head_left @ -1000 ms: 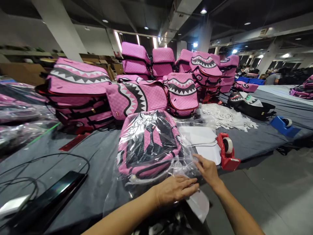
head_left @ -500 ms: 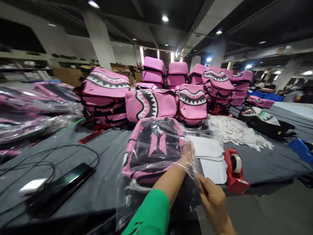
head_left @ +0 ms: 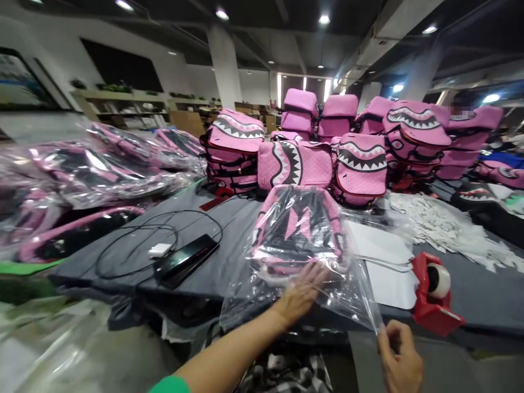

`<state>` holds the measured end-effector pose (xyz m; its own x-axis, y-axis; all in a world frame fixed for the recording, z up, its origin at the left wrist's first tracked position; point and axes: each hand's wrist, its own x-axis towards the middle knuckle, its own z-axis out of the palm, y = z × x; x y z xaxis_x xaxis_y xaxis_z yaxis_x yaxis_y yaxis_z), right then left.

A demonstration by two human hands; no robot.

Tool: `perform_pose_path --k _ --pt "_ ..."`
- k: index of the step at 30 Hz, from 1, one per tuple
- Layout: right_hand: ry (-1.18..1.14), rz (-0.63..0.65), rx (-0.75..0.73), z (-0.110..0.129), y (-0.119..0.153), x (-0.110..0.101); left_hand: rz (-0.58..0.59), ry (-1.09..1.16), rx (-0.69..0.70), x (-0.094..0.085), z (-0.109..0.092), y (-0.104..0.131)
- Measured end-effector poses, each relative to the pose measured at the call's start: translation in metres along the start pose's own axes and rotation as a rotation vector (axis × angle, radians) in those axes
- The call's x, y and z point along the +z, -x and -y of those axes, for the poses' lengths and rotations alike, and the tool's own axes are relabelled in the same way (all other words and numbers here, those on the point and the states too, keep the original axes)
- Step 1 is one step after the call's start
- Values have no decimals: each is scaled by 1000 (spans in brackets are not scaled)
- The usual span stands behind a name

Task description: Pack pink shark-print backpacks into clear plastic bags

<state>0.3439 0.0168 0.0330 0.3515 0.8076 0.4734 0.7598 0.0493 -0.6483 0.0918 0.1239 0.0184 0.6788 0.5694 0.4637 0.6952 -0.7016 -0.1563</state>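
Note:
A pink and black backpack lies straps up inside a clear plastic bag on the grey-covered table. My left hand rests flat, fingers spread, at the backpack's near edge, against the plastic; whether it is under or over the film is hard to tell. Lower right, my right hand pinches a corner of the bag's open end, which hangs over the table's front edge.
Pink shark-mouth backpacks are stacked behind. Plastic-wrapped backpacks pile up at left. A black phone and cables lie left; white sheets, a red tape dispenser and white strips lie right.
The view has turned left. My left hand has drawn back from the backpack's right side to its near edge. My right hand has pulled the bag's corner away from the backpack, still pinching it.

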Motion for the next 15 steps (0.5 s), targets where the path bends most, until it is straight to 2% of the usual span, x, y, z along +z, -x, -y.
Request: perform_pose_path --k 2,4,6,7,9,10,11,12,13,15 --pt "-50 -14 5 9 0 5 21 2 38 3 23 -3" --pt "-65 8 48 13 -5 5 16 42 83 -2 27 -11" --pt "-78 52 112 11 -7 1 -5 109 199 -18 12 -5" --pt "-84 71 129 9 -7 -2 -16 150 310 -29 1 6" --pt "-79 72 123 3 -1 -6 -50 196 550 -55 -16 40" --pt "-69 54 107 0 4 -7 -92 207 628 -67 -20 60" --pt "-58 34 91 -2 8 -7 -160 169 557 -78 -20 81" --pt "-47 13 77 -4 12 -7 -234 93 363 -86 -15 100" --pt "-38 -5 63 -5 15 -6 -338 24 92 -91 -7 118" --pt "-26 -15 30 -6 16 -4 -396 -102 -390 -92 13 147"
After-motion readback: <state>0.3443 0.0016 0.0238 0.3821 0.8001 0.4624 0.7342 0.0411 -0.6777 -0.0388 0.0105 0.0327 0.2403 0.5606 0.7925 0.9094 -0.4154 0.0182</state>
